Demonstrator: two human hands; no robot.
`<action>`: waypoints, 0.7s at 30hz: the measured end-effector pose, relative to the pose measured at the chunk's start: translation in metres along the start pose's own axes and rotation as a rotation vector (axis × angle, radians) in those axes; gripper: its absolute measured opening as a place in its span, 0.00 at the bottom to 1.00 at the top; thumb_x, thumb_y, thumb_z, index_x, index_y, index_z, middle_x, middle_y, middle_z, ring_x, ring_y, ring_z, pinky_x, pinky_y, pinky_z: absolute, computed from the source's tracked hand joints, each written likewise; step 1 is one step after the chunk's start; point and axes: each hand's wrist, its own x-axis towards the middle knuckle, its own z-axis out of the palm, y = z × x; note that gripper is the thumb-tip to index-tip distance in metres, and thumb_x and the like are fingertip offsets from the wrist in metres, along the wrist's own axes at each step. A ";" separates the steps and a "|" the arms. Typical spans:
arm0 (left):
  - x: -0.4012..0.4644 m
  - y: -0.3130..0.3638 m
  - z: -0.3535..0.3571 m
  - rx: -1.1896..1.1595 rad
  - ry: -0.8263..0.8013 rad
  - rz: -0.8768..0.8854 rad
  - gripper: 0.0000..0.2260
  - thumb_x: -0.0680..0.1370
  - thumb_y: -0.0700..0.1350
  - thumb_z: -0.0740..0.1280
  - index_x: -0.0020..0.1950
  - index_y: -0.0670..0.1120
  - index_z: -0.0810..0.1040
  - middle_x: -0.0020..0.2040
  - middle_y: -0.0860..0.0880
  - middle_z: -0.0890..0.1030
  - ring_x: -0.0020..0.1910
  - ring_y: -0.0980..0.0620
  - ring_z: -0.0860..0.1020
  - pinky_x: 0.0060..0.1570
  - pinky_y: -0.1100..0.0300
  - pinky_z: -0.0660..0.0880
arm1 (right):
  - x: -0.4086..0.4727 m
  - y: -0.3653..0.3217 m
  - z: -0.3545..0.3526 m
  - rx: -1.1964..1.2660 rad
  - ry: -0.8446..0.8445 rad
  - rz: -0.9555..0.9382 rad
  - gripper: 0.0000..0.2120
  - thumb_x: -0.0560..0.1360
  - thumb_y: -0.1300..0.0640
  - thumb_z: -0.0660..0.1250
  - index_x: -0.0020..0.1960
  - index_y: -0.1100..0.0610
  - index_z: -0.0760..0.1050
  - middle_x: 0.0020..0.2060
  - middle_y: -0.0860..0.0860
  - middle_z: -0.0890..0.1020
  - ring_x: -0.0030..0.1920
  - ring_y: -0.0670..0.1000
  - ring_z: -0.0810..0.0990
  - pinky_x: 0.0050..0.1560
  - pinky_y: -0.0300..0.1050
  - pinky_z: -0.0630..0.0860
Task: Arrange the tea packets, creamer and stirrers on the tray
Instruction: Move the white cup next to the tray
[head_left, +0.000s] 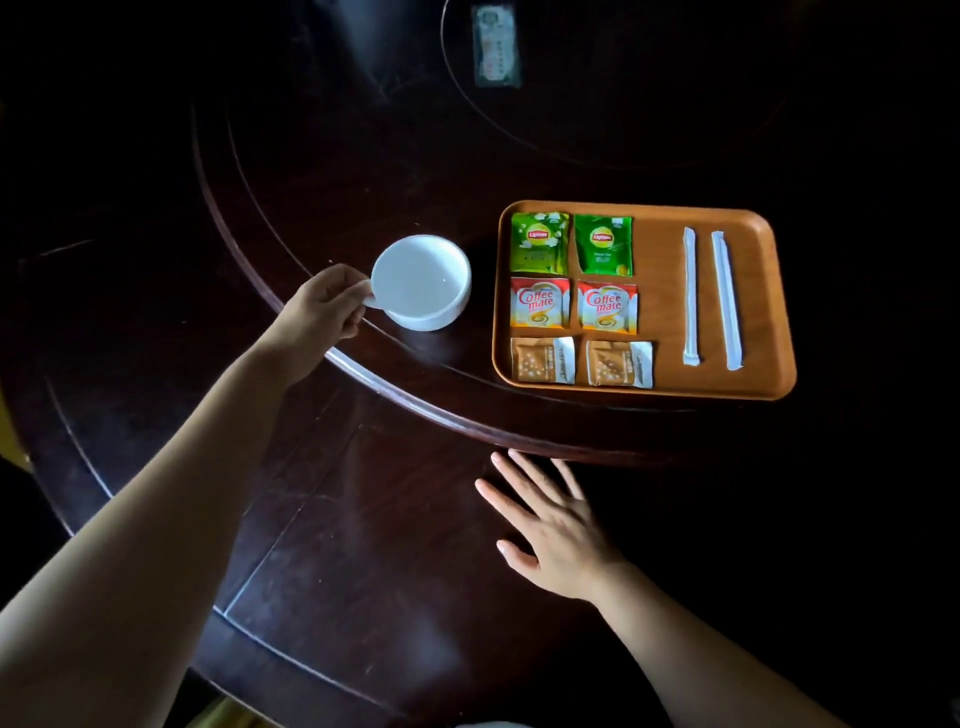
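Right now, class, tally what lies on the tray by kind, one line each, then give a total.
Green Lipton tea packets: 2
Coffee mate creamer packets: 2
Brown packets: 2
Wrapped stirrers: 2
Total on the tray: 8

Tray (654, 228): one, orange-brown.
Green Lipton tea packets (539, 242): two, along the tray's far edge.
Coffee-mate creamer packets (540, 302): two, middle row.
Brown packets (543, 360): two, along the tray's near edge.
Wrapped stirrers (690, 296): two, toward the tray's right edge.
White cup (422, 281): one, off the tray's left edge.
Hands (558, 530): two.
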 end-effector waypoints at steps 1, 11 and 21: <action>0.005 0.000 0.001 0.005 -0.016 -0.007 0.10 0.79 0.42 0.60 0.38 0.51 0.74 0.31 0.49 0.67 0.27 0.59 0.65 0.27 0.70 0.65 | 0.000 0.000 0.000 0.001 0.001 0.001 0.33 0.70 0.40 0.59 0.73 0.44 0.55 0.75 0.50 0.61 0.75 0.50 0.54 0.71 0.56 0.52; 0.023 -0.006 -0.005 0.019 -0.101 -0.012 0.10 0.78 0.46 0.61 0.38 0.53 0.76 0.32 0.50 0.72 0.27 0.60 0.69 0.28 0.70 0.68 | 0.002 -0.001 0.000 -0.004 -0.011 0.011 0.33 0.70 0.40 0.59 0.73 0.43 0.55 0.75 0.50 0.60 0.75 0.50 0.53 0.71 0.56 0.52; 0.021 -0.004 0.003 0.000 -0.048 -0.004 0.06 0.79 0.45 0.60 0.46 0.50 0.76 0.40 0.50 0.80 0.35 0.57 0.77 0.31 0.67 0.71 | 0.003 -0.001 0.000 -0.049 -0.014 0.014 0.34 0.70 0.40 0.59 0.73 0.43 0.54 0.75 0.50 0.60 0.75 0.49 0.53 0.71 0.55 0.51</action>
